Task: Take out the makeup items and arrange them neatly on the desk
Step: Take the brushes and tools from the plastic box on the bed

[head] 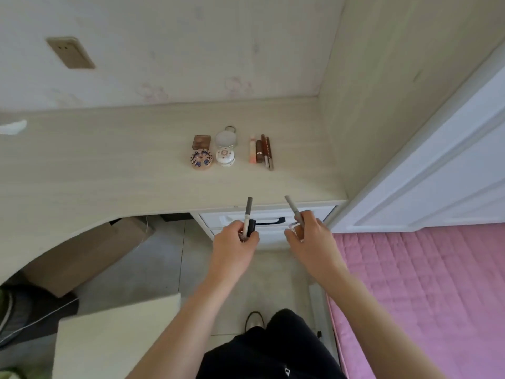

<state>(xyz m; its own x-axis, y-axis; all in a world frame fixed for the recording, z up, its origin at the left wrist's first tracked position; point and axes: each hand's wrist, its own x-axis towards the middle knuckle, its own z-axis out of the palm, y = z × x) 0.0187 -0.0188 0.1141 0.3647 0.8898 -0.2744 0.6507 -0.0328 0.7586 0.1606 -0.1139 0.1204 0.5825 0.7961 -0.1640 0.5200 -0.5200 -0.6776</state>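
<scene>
My left hand [234, 236] grips a slim grey makeup pen [248, 212] pointing up, together with a small dark item I cannot identify. My right hand [308, 233] holds a second grey pen [292, 205] tilted left and a small clear bottle with amber liquid [297, 231]. Both hands hover in front of the white drawer [314, 214], below the desk's front edge. On the desk [109, 165] lie a brown square compact [201, 141], a round clear jar [226, 138], a patterned round compact [202, 159], a white floral pot [225, 156] and a row of several lip sticks [261, 151].
A pink quilted bed [423, 291] fills the right side, with a white door panel [437, 170] above it. A cardboard box [90, 255] sits under the desk and a pale stool top [114, 340] stands at lower left. The drawer has a dark handle [270, 221].
</scene>
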